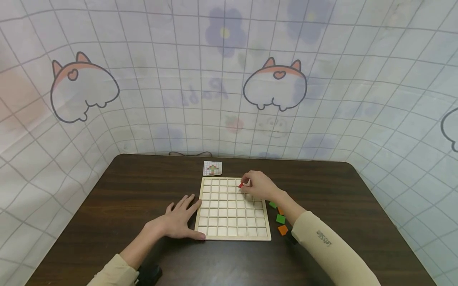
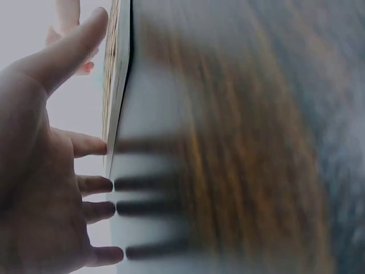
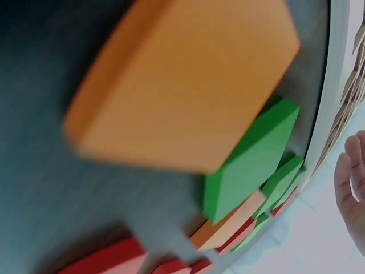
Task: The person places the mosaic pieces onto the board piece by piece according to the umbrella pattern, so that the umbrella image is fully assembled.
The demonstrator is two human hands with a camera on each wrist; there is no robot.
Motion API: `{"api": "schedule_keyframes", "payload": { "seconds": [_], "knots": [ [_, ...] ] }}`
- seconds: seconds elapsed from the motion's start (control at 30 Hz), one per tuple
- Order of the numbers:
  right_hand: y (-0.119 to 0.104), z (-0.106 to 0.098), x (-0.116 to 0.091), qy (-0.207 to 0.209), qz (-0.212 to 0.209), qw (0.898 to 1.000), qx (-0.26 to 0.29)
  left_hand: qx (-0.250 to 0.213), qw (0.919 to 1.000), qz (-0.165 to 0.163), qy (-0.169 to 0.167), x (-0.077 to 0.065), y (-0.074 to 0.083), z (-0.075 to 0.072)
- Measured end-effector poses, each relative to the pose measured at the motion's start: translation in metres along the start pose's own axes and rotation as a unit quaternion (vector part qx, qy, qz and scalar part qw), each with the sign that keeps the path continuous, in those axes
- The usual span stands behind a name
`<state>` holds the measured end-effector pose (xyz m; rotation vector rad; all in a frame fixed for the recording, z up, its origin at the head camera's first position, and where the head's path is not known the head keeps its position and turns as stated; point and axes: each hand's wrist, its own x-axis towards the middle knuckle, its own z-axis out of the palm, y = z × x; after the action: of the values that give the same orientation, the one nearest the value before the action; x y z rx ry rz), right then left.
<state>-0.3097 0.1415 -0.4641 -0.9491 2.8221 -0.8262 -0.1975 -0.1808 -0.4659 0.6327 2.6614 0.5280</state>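
A pale wooden grid board (image 1: 231, 239) lies on the dark table. At its upper right part, my right hand (image 1: 260, 186) pinches a small red tile (image 1: 241, 185) between thumb and fingers, close over the cells. My left hand (image 1: 176, 221) is spread flat at the board's left side, thumb on the near left corner and fingertips right at the edge. The left wrist view shows this hand (image 2: 43, 188) with its fingers straight against the board's side (image 2: 118, 85). The board's visible cells hold no tiles; some are hidden behind my right hand.
Right of the board lie loose green tiles (image 1: 280, 219) and orange tiles (image 1: 283, 230), partly under my right forearm. Red tiles (image 3: 111, 260) lie among them in the right wrist view. A small pattern card (image 1: 212, 168) rests beyond the board. A thin dark cord (image 1: 190, 154) runs along the back edge.
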Motion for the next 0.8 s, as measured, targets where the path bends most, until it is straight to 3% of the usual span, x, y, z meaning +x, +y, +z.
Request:
{"api": "schedule_keyframes", "payload": {
  "seconds": [0.4, 0.8],
  "knots": [
    [-0.004, 0.021, 0.012, -0.032, 0.000, 0.999, -0.004, -0.007, 0.9999, -0.012, -0.002, -0.004, -0.002, 0.003],
    [-0.019, 0.021, 0.024, -0.032, 0.004, 0.999, -0.027, -0.003, 0.9999, -0.016, 0.004, -0.002, -0.004, 0.000]
  ]
}}
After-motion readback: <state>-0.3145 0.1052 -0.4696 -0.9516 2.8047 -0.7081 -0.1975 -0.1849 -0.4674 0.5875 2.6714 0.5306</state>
